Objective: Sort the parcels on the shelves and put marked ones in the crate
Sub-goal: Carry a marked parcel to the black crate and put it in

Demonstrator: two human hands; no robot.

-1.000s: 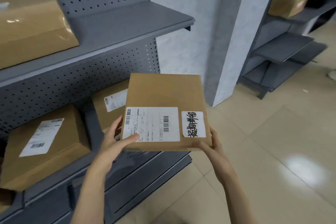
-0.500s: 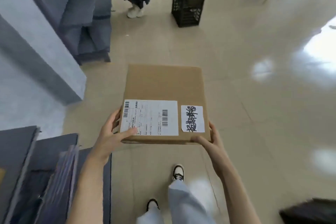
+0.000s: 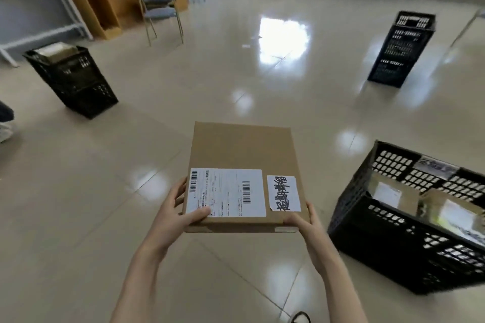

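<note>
The flat cardboard parcel [image 3: 242, 178] is held level above the tiled floor, just left of the nearest black crate [image 3: 409, 220]. The left hand [image 3: 178, 212] grips its near-left corner, thumb on the shipping label [image 3: 227, 193]; the right hand [image 3: 304, 220] grips the near-right corner, below the handwritten sticker [image 3: 284, 193]. The step looks like carrying a marked parcel. Next comes swinging it right over that crate's rim and lowering it onto the boxes inside.

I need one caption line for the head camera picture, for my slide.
Both hands, left hand and right hand, hold a marked parcel over the floor, beside a black crate with parcels inside.
</note>
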